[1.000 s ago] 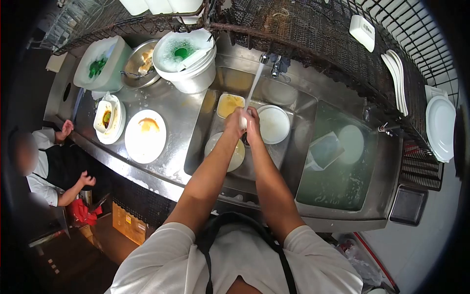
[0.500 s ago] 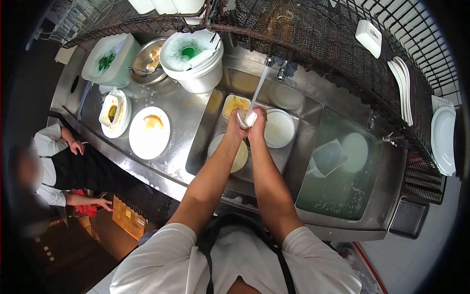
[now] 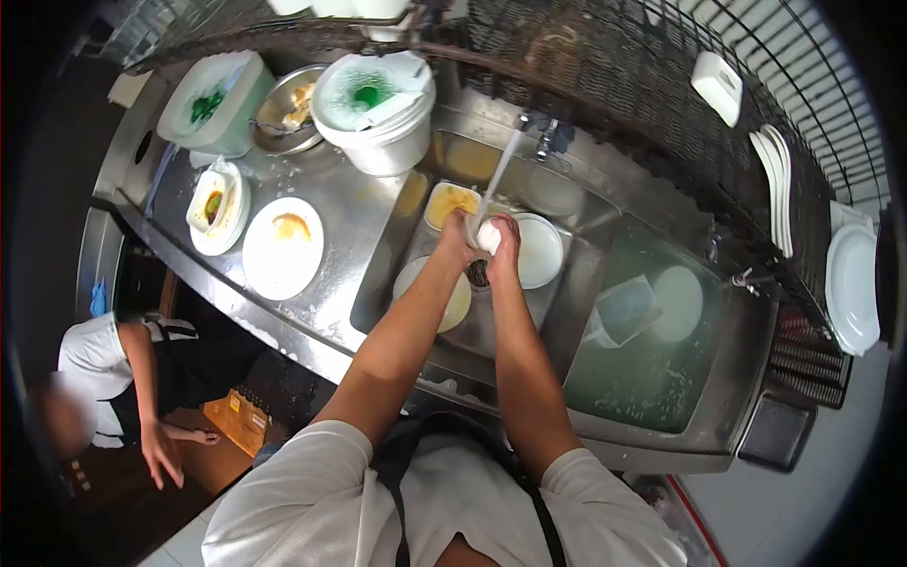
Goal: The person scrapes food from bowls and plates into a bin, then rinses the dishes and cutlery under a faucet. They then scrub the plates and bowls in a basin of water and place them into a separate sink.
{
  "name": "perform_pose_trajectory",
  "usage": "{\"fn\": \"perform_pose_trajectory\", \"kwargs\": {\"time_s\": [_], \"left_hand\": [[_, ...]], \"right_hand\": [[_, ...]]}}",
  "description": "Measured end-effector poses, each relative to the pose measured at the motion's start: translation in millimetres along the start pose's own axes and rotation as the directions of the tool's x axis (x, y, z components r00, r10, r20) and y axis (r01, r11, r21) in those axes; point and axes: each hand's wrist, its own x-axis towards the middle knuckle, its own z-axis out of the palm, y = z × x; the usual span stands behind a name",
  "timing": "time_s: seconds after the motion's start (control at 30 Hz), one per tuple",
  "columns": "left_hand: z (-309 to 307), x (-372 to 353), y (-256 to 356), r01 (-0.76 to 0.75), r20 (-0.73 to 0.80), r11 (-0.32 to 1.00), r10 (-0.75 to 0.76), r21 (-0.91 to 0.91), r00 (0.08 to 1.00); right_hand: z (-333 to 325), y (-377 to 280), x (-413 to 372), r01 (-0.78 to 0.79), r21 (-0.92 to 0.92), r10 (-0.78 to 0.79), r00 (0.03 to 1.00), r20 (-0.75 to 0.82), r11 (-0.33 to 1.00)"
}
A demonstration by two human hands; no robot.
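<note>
Under the running tap (image 3: 525, 121), a small white bowl (image 3: 488, 236) sits between my hands above the left sink. My right hand (image 3: 507, 244) is closed around its right side. My left hand (image 3: 459, 240) is curled against the other side, in the water stream, with its fingers partly hidden. Right beside my right hand lies a round white dish (image 3: 540, 253). A square dish with yellow liquid (image 3: 452, 202) sits just behind my left hand, and a round dish with pale yellow liquid (image 3: 452, 302) lies partly under my left forearm.
The right basin (image 3: 652, 387) holds cloudy water with a plate and a clear container sunk in it. On the left counter stand a stained plate (image 3: 283, 255), stacked dishes (image 3: 217, 231), a white bucket (image 3: 373, 142), a metal bowl and a tub. A co-worker (image 3: 104, 378) stands at left.
The small bowl has turned between my hands, and my right hand has shifted slightly right. The co-worker has leaned down and forward, one arm now reaching lower. The view has tilted slightly.
</note>
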Motion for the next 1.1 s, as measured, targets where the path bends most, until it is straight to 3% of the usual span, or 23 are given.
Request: {"fn": "perform_pose_trajectory", "kwargs": {"time_s": [0.07,0.13,0.17,0.2,0.27,0.3,0.37,0.43,0.47,0.5,0.6,0.63,0.7,0.77,0.83,0.9,0.93,0.97,1.0,1.03,1.07,1.1], "left_hand": [[-42,75,-16,-0.134,0.12,0.984,0.12,0.117,0.985],[-37,71,-18,-0.213,-0.125,0.952,0.244,0.22,0.962],[-55,93,-19,-0.295,0.096,0.936,0.282,0.189,0.955],[-65,117,-21,-0.209,0.117,0.978,0.206,0.021,0.972],[-17,36,-2,-0.156,-0.282,0.986,0.164,0.052,0.945],[-21,41,1,-0.206,-0.238,0.954,0.257,0.218,0.937],[-31,62,-2,-0.294,-0.099,0.801,0.399,0.522,0.912],[-29,58,-6,-0.3,0.065,0.344,0.556,0.89,0.829],[-29,54,-7,-0.266,0.181,0.059,0.594,0.962,0.784],[-28,47,-10,-0.253,0.188,0.033,0.58,0.967,0.793],[-48,27,-17,-0.196,0.211,-0.084,0.526,0.977,0.824],[-65,25,-18,-0.169,0.221,-0.15,0.484,0.974,0.847],[-86,-19,-23,-0.146,0.264,-0.238,0.6,0.96,0.755],[-90,-68,-19,-0.178,0.196,-0.094,0.65,0.98,0.735],[-67,-126,13,-0.252,0.23,-0.083,0.732,0.964,0.641],[-39,-170,59,-0.471,0.325,-0.039,0.773,0.881,0.544],[-27,-183,80,-0.508,0.365,-0.12,0.833,0.853,0.416],[-16,-186,104,-0.54,0.405,-0.21,0.872,0.815,0.273],[-13,-176,130,-0.618,0.391,-0.194,0.899,0.761,0.199],[9,-205,157,-0.769,0.339,0.045,0.88,0.638,0.332],[4,-197,187,-0.849,0.413,0.084,0.846,0.522,0.338],[10,-193,209,-0.87,0.345,0.288,0.832,0.401,0.435]], "right_hand": [[10,0,-7,0.078,-0.186,-0.072,0.997,0.039,0.979],[17,-7,-15,0.023,-0.234,-0.007,0.997,0.073,0.972],[10,3,-5,0.005,-0.161,0.007,0.997,0.078,0.987],[5,8,1,-0.008,-0.03,0.011,0.996,0.087,1.0],[-2,7,4,-0.272,0.272,0.253,0.962,0.101,0.923],[-1,6,-1,-0.286,0.275,0.258,0.957,0.136,0.918],[-4,3,-11,-0.303,0.282,0.256,0.947,0.192,0.91],[-8,12,-17,-0.34,0.322,0.264,0.93,0.257,0.884],[-8,18,-18,-0.358,0.339,0.265,0.919,0.292,0.87],[0,19,-21,-0.332,0.323,0.281,0.94,0.196,0.886],[3,38,-24,-0.411,0.391,0.407,0.908,0.097,0.824],[0,42,-32,-0.492,0.372,0.453,0.87,0.194,0.787],[-5,73,-35,-0.477,0.261,0.466,0.878,0.108,0.839],[23,80,-40,-0.438,0.154,0.431,0.899,0.074,0.886],[91,28,-77,-0.367,0.06,0.361,0.928,0.094,0.928],[157,-25,-97,-0.317,0.04,0.303,0.932,0.197,0.948],[184,-45,-97,-0.197,-0.002,0.188,0.931,0.313,0.98],[216,-79,-107,-0.189,-0.023,0.184,0.91,0.371,0.982],[239,-97,-109,-0.081,-0.015,0.078,0.88,0.468,0.997],[257,-113,-107,-0.025,0.0,0.021,0.838,0.545,1.0],[273,-131,-110,-0.029,-0.001,0.025,0.844,0.536,1.0],[277,-129,-85,0.192,-0.106,-0.096,0.811,0.577,0.976]]}}
